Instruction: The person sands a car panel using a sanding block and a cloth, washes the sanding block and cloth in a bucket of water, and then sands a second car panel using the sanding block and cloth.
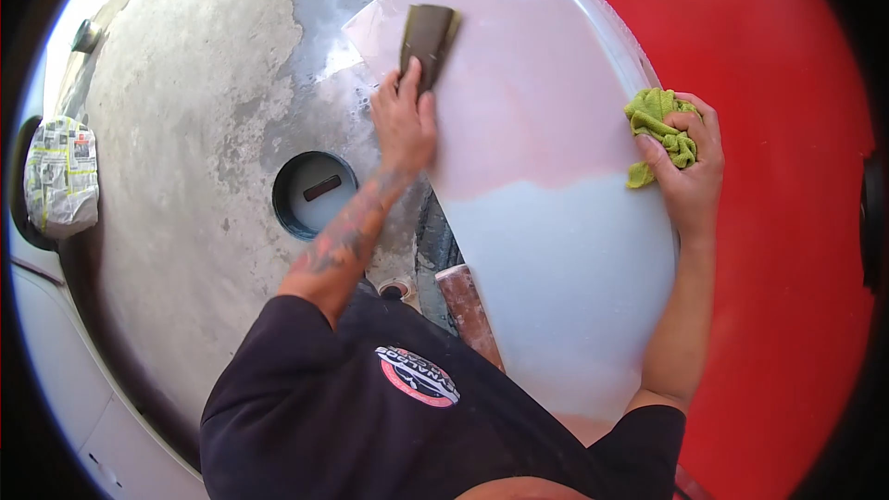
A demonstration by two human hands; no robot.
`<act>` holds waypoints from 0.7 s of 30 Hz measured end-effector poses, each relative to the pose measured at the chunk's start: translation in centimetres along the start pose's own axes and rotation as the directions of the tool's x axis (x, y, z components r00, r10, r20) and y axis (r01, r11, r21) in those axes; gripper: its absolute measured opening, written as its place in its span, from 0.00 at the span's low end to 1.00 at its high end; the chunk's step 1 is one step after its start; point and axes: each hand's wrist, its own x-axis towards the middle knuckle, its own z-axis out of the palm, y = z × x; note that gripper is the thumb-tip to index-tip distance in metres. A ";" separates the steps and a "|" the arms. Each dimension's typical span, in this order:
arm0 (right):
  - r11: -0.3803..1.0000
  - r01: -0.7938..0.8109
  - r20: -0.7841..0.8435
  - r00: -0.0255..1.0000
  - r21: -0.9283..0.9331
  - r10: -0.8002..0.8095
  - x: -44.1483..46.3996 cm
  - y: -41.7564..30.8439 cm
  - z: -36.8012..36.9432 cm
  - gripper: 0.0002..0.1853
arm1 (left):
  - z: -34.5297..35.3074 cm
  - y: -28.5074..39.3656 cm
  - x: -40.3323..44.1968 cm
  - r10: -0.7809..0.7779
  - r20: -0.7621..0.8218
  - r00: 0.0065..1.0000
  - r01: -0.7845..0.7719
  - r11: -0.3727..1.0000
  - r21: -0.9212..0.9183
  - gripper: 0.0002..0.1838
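Observation:
A dark, folded sheet like sandpaper (428, 42) is in my left hand (404, 125), over the upper left part of a large curved panel (565, 259). The panel is pale pink at the top and whitish blue lower down, with a wet-looking sheen. At the panel's right edge my right hand (690, 157) has its fingers closed round a crumpled green cloth (659, 130).
A round dark bucket (280, 208) of cloudy liquid, with a dark block in it, stands on the wet concrete floor (204, 111). Bright red bodywork (778, 222) fills the right. A reddish-brown block (468, 310) lies under the panel's left edge. Paper covers a wheel-like object (63, 176) far left.

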 end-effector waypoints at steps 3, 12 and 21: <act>0.998 0.015 0.012 1.000 -0.062 -0.014 0.0 -0.2 -0.1 0.13 | -3.4 5.4 -8.7 0.178 0.177 0.968 -0.156 0.979 -0.132 0.35; 0.997 0.018 0.016 1.000 -0.075 -0.017 -0.1 0.0 -0.1 0.13 | 2.0 -6.0 6.7 -0.161 -0.027 0.987 0.162 0.984 0.077 0.29; 0.997 0.037 0.019 0.999 -0.070 -0.036 -0.1 0.1 0.0 0.12 | 0.3 -4.3 4.3 -0.198 -0.011 0.980 0.198 0.980 0.007 0.31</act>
